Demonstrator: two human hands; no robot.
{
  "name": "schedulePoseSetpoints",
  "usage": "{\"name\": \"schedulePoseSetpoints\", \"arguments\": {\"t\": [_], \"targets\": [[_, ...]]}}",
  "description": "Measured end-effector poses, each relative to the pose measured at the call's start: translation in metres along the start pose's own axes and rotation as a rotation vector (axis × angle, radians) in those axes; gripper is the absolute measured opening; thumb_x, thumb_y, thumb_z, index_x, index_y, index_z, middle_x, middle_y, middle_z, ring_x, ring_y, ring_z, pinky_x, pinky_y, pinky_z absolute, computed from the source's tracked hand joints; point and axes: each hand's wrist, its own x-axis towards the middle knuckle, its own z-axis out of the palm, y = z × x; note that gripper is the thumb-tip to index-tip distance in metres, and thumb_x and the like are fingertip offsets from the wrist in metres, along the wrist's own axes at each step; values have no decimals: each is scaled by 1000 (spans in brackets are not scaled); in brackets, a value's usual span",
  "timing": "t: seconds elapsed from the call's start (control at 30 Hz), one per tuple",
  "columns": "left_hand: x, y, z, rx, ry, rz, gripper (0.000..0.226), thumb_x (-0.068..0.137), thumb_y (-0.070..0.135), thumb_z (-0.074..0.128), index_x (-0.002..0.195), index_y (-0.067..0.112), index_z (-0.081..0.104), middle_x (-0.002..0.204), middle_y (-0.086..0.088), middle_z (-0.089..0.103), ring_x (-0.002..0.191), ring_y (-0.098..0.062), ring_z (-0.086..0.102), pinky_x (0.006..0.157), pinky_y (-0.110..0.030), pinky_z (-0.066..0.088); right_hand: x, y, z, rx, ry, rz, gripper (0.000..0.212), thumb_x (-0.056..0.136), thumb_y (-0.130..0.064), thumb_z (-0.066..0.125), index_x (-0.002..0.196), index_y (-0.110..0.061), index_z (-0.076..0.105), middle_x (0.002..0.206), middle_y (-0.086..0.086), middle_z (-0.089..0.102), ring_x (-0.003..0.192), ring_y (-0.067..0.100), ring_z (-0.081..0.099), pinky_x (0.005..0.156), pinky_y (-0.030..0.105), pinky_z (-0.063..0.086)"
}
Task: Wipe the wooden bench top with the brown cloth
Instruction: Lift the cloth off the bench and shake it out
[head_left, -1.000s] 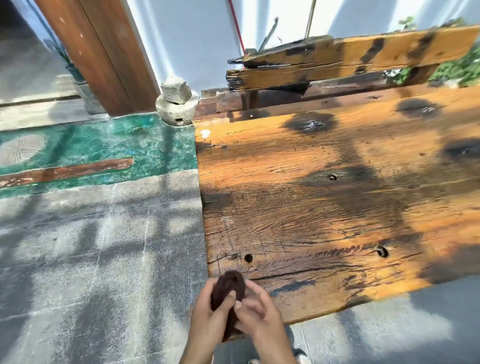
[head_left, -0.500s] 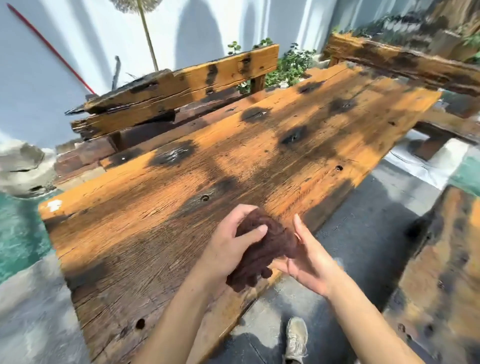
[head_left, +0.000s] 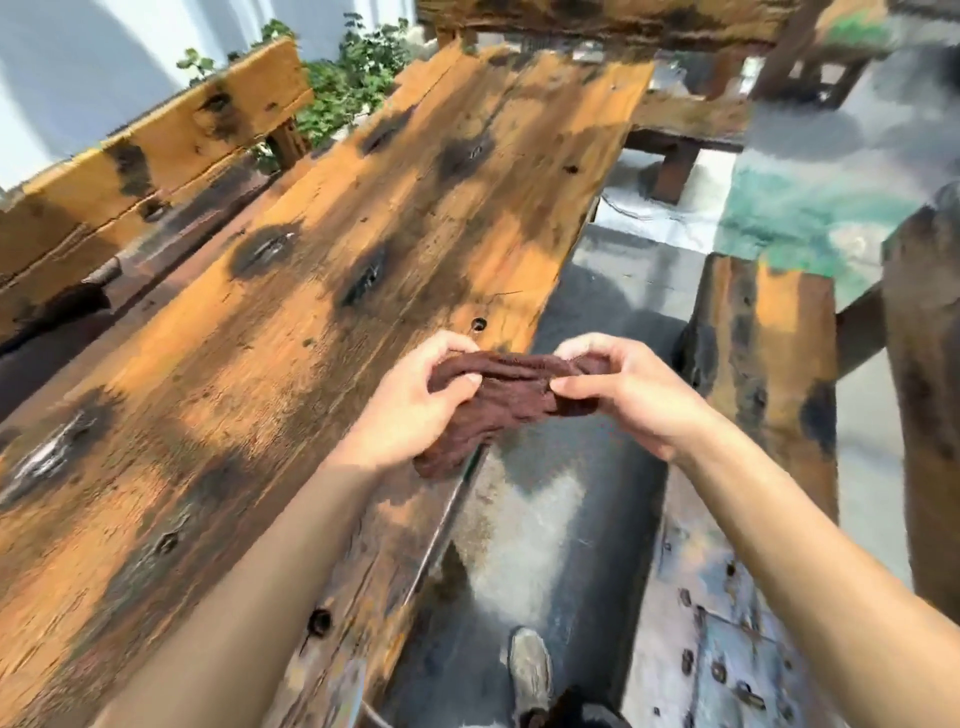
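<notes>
The wooden bench top (head_left: 291, 291) is a long orange-brown plank with dark knots and bolt holes, running from lower left to upper right. Above its near right edge I hold the brown cloth (head_left: 511, 387) stretched between both hands. My left hand (head_left: 415, 410) pinches its left end with thumb and fingers. My right hand (head_left: 618, 395) pinches its right end. A loose fold of cloth hangs down below my left hand, just over the bench edge. The cloth is in the air, apart from the wood.
A backrest plank (head_left: 156, 150) rises along the left side, with green plants (head_left: 358, 78) behind it. More weathered wooden pieces (head_left: 763, 364) stand at the right. Grey paving (head_left: 587, 322) runs between them, and my shoe (head_left: 530, 670) shows below.
The view swung right along the bench. The cloth went from a bunched wad against my hands to being pulled out lengthwise, with my right hand now pinching its far end.
</notes>
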Motion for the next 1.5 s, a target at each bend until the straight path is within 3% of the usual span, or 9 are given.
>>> {"name": "schedulePoseSetpoints", "arguments": {"t": [0.17, 0.37, 0.57, 0.7, 0.83, 0.97, 1.23, 1.37, 1.5], "targets": [[128, 16, 24, 156, -65, 63, 23, 88, 25, 62, 108, 37, 64, 101, 18, 70, 97, -6, 65, 98, -33, 48, 81, -35, -86, -101, 55, 4, 32, 81, 7, 77, 111, -3, 73, 94, 10, 74, 81, 15, 67, 71, 21, 52], [287, 48, 38, 303, -179, 177, 32, 82, 27, 56, 108, 31, 74, 102, 15, 75, 99, -7, 68, 98, -33, 49, 169, -90, -179, -239, 112, 62, 33, 94, 14, 60, 93, -13, 79, 84, 4, 74, 76, 15, 67, 65, 19, 52], [461, 78, 72, 283, -262, 317, 31, 79, 27, 60, 105, 32, 76, 101, 16, 76, 100, -7, 68, 96, -29, 50, 255, -133, -288, -598, 269, 109, 14, 89, -10, 79, 85, -3, 68, 64, -23, 60, 69, 2, 54, 75, 28, 37], [549, 90, 94, 205, -270, 342, 27, 83, 11, 75, 104, 28, 78, 94, 16, 75, 92, 1, 67, 85, -7, 44, 293, -159, -349, -591, 348, 118, 27, 79, -25, 91, 86, -10, 70, 77, -2, 60, 74, 14, 54, 75, 35, 35], [643, 104, 123, 159, -325, 398, 29, 82, 8, 80, 106, 25, 78, 96, 8, 77, 90, 4, 68, 88, -14, 47, 343, -176, -413, -415, 342, 227, 21, 87, -14, 84, 104, -6, 75, 96, 12, 73, 90, 25, 68, 84, 38, 52], [723, 115, 151, 17, -362, 358, 35, 81, -4, 81, 106, 20, 75, 96, 0, 79, 90, 2, 72, 91, -17, 51, 397, -185, -473, -289, 348, 284, 19, 101, -2, 63, 97, -15, 77, 96, 0, 80, 92, 11, 75, 79, 26, 58], [881, 140, 230, -53, -420, 223, 46, 82, -18, 74, 122, 6, 69, 94, 2, 79, 91, -2, 74, 84, -13, 52, 518, -168, -629, -152, 190, 271, 22, 107, -8, 52, 95, -25, 59, 86, 0, 63, 80, 16, 59, 75, 37, 46], [961, 151, 267, -86, -434, 110, 49, 82, -18, 75, 120, 13, 71, 88, 8, 80, 90, -3, 74, 81, -14, 52, 572, -173, -708, -22, 246, 181, 33, 102, 4, 54, 107, -25, 69, 108, 5, 73, 93, 18, 66, 84, 36, 51], [1033, 163, 294, -100, -441, 51, 49, 85, -19, 70, 124, 11, 70, 109, 3, 77, 99, -8, 75, 83, -16, 55, 622, -183, -768, 48, 223, 223, 34, 90, -1, 64, 116, -18, 78, 126, 12, 73, 111, 25, 67, 97, 43, 52]]}}
